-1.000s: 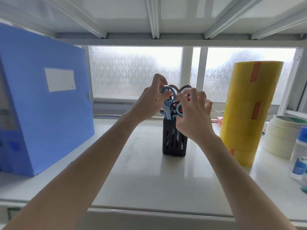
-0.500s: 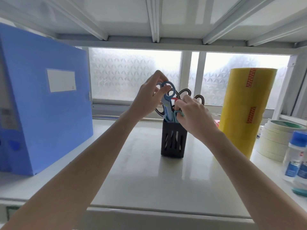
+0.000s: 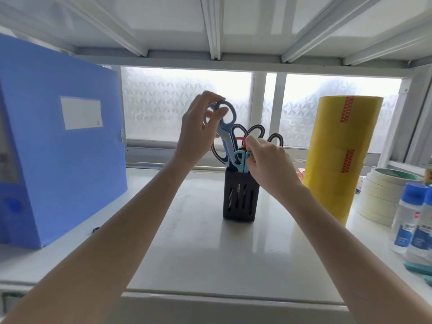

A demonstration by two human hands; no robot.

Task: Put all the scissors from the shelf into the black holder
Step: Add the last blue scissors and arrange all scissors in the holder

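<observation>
Two hands: left hand (image 3: 198,132) pinching blue scissors' (image 3: 225,127) oval loop, right hand (image 3: 271,164) gripping teal scissors (image 3: 242,160), slotted black holder (image 3: 240,197)

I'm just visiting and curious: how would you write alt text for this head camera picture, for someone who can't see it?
Two bare hands work at a black holder full of scissors on a white shelf: the left hand pinches the handle of blue scissors standing in it, the right hand grips small teal scissors. A blue file box stands left, a tall yellow tape stack right.

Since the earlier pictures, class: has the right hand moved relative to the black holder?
Yes. The right hand has dropped toward the black holder's rim, uncovering the scissor handles behind.
</observation>
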